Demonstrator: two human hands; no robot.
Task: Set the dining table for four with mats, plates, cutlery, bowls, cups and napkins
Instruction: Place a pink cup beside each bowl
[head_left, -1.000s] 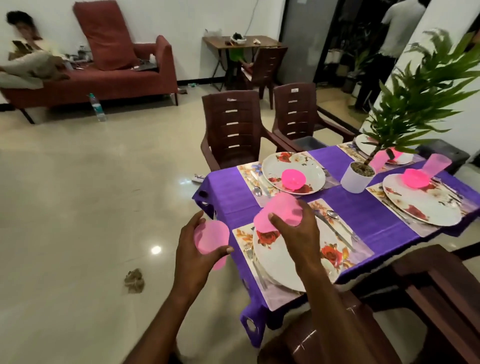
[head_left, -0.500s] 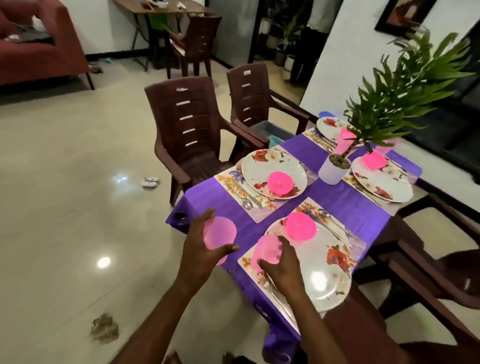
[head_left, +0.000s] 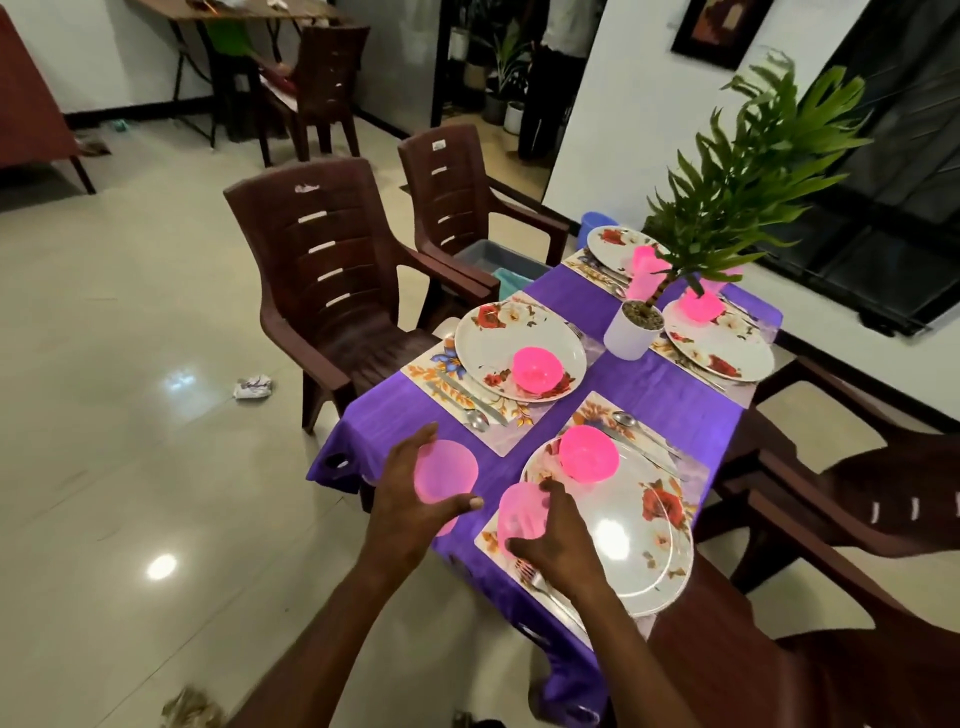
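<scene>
Over the purple table (head_left: 649, 395), each grip holds a pink cup: left hand (head_left: 410, 499) one (head_left: 445, 470), right hand (head_left: 558, 545) another (head_left: 522, 514).

The plant's leaves (head_left: 737, 208) hide the far cups (head_left: 647, 270).

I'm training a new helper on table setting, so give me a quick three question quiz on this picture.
1. True or false: each hand grips a translucent pink plastic cup.
2. What sits on the near floral white plate? A) fork B) round pink plastic bowl C) napkin
3. Fill in: the white potted green plant stands on the ____ tablecloth.

Key:
1. True: left hand on one cup, right hand on the other cup.
2. B, the bowl.
3. Purple.
</scene>
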